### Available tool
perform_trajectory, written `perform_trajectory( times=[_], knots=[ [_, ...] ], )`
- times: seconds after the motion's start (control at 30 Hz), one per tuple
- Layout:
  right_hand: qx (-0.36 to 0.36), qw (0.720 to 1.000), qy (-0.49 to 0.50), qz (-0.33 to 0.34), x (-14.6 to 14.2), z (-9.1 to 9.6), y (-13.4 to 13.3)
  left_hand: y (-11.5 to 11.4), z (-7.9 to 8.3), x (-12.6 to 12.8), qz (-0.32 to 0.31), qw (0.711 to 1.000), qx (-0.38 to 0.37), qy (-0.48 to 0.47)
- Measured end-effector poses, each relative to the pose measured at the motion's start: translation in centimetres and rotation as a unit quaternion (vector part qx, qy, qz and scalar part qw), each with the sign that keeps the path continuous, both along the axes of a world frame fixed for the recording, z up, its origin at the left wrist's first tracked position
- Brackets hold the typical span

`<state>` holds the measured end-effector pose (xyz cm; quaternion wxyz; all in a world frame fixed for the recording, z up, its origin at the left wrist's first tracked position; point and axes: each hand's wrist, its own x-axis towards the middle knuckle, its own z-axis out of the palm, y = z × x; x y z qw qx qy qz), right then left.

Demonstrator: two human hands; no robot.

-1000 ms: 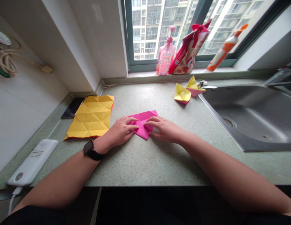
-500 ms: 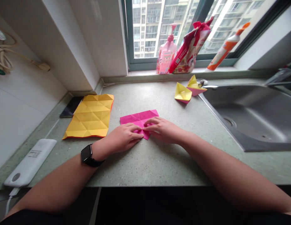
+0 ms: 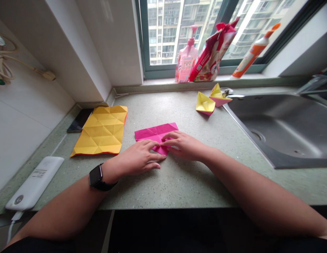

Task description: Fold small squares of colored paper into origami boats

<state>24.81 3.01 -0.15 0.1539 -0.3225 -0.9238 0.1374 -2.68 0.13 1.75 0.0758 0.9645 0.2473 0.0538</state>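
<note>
A sheet of pink origami paper (image 3: 155, 132), folded into a strip with a pointed flap toward me, lies on the counter. My right hand (image 3: 186, 146) is closed on the paper's right part, its bent fingers holding it down near the middle crease. At the left side of the flap is my left hand (image 3: 141, 156), fingers apart, fingertips touching the paper near its centre and lower tip, thumb held away over the counter. The paper's lower edges are partly hidden under both hands. On my left wrist sits a black smartwatch (image 3: 96, 175).
Creased yellow paper (image 3: 102, 130) lies at left, over part of a phone (image 3: 78, 121). A white power bank (image 3: 35, 182) with a cable is nearer me. Two folded paper pieces (image 3: 205, 102) stand beside the sink (image 3: 274, 163). Bottles and a red bag (image 3: 213, 52) line the windowsill.
My left hand has spread its fingers, the thumb moving down off the paper and a fingertip reaching toward the flap's tip. My right hand and the paper stay nearly in place.
</note>
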Motion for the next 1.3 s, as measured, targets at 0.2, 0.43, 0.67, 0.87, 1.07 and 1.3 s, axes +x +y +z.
perform_trajectory(
  times=[0.2,0.43,0.67,0.87,1.07,1.3],
  knots=[
    [0.002,1.000,0.004,-0.006,0.0,-0.2,0.0,0.0,0.7,-0.2,0.056,0.998,0.009,0.013],
    [-0.005,1.000,0.002,-0.007,0.0,0.0,-0.1,0.1,2.4,-1.0,0.181,0.982,0.007,0.056],
    [-0.019,1.000,-0.004,-0.008,0.0,0.3,-0.2,0.6,2.5,-2.3,0.285,0.954,0.051,0.080],
    [-0.022,1.000,-0.002,-0.011,0.0,0.2,-0.1,1.0,1.3,-3.4,0.336,0.924,0.155,0.095],
    [-0.005,1.000,-0.019,-0.018,0.0,0.2,-0.1,1.9,1.6,-3.7,0.337,0.924,0.178,0.025],
    [0.023,0.997,-0.031,-0.072,0.1,0.2,-0.1,1.0,1.2,-1.6,0.210,0.973,0.090,-0.022]
  ],
)
